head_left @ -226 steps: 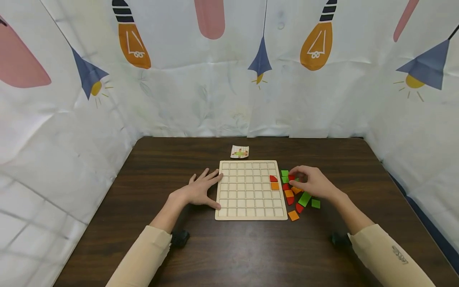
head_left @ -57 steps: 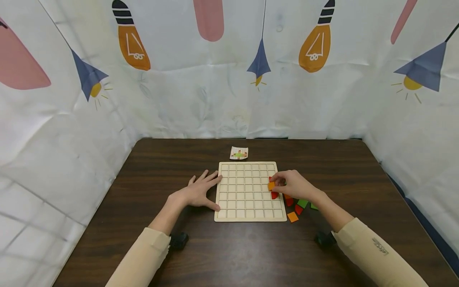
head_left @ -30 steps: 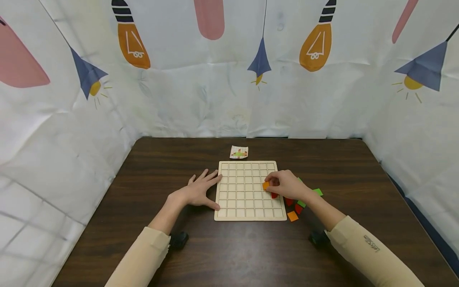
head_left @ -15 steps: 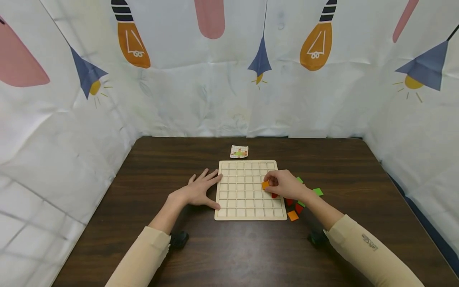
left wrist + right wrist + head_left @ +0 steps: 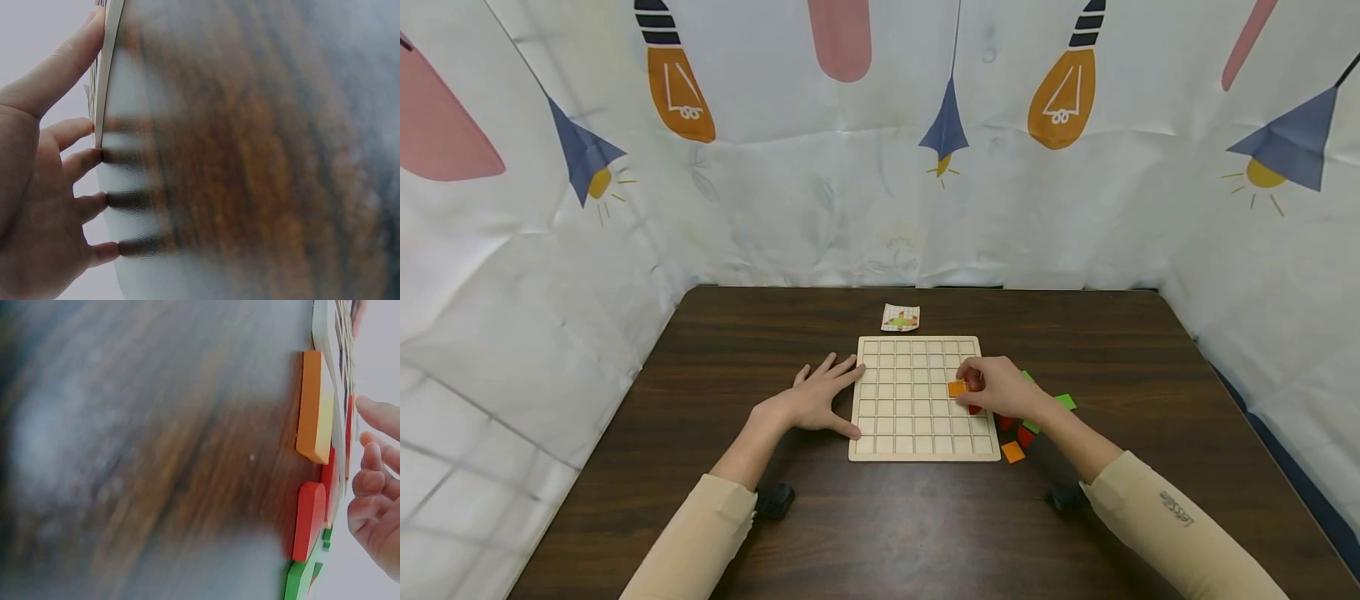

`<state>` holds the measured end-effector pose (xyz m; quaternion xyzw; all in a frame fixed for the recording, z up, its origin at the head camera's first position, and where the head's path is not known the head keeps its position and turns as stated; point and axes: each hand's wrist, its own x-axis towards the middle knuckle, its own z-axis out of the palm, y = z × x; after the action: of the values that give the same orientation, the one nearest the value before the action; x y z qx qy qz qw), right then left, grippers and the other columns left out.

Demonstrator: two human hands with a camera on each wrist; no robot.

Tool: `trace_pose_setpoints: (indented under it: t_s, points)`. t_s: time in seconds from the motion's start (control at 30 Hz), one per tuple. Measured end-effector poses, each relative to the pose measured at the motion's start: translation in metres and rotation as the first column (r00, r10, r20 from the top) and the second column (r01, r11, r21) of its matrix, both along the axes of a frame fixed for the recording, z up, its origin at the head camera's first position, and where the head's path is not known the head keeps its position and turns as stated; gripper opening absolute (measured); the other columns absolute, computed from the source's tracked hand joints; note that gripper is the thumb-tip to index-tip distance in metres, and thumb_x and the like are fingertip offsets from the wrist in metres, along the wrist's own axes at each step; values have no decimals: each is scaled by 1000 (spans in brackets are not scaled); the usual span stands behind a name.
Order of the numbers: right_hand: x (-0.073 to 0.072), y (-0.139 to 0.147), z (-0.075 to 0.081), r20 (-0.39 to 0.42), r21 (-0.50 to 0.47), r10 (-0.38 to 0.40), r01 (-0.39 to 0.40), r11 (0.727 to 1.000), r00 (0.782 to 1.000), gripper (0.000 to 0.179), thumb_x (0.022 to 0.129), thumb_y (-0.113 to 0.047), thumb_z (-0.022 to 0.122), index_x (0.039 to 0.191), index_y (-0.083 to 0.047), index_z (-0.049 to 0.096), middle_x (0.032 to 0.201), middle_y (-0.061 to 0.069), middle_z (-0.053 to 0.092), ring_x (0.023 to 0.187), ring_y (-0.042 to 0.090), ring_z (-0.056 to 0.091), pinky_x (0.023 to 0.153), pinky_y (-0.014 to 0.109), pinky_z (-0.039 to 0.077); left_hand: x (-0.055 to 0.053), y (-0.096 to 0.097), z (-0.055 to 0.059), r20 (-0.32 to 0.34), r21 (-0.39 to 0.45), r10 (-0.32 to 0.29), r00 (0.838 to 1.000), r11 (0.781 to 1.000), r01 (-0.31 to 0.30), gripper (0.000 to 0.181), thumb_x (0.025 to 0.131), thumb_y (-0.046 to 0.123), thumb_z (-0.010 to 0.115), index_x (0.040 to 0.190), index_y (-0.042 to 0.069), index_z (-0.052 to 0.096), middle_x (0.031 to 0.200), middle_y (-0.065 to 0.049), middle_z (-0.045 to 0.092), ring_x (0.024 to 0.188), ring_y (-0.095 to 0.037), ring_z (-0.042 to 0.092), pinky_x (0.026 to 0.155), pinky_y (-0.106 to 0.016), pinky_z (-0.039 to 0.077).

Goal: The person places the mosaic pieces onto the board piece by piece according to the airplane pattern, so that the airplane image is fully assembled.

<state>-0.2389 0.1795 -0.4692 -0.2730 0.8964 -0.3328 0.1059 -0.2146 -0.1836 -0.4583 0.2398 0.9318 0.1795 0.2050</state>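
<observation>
In the head view a wooden grid board (image 5: 901,417) lies flat on the table. My left hand (image 5: 814,398) rests at its left edge with spread fingers. The left wrist view shows the thumb (image 5: 72,59) and fingertips along that edge. My right hand (image 5: 1000,387) is over the right side of the board, thumb and index finger at the edges of an orange square tile (image 5: 957,389), which lies flat in a cell. A red tile (image 5: 973,409) shows beneath this hand, which hides other cells. The right wrist view shows its curled fingers (image 5: 369,481) beside the board.
Right of the board lie loose tiles: an orange square (image 5: 1012,452), a red piece with a curved edge (image 5: 1026,436), and green pieces (image 5: 1065,402). The right forearm covers part of this pile. A small pattern card (image 5: 900,317) lies behind the board.
Since the earliest frame, my right hand has moved from the loose pile onto the board with an orange tile. In the last half second the tile went from tilted to flat. My left hand stays put.
</observation>
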Motion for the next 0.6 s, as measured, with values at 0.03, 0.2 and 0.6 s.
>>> trace_pose_setpoints:
  t_s: [0.03,0.2,0.6]
  points:
    - [0,1,1,3,-7,-4,4,1000,1000,27,89,-19,83,108,-7,68,76,-2,55,65,15,51,62,32,45,0,0,0,-1,3,1,1000,1000,-1,113,81,60,81,167,18,20,172,-9,7,156,-40,-3,115,-72,-1]
    - [-1,15,3,12,-34,-23,24,999,1000,25,91,-19,82,109,-7,69,79,-1,56,66,16,51,59,29,44,-1,0,-1,-11,-2,-3,1000,1000,3,113,81,61,81,167,19,20,172,-9,7,156,-40,-3,115,-72,0]
    - [-6,59,7,45,-1,-63,63,998,997,18,94,-15,77,107,-6,70,76,-1,56,67,19,52,61,31,45,-1,3,2,-1,-17,-4,1000,1000,4,113,82,61,81,167,19,20,172,-9,7,155,-40,-4,116,-72,-1]
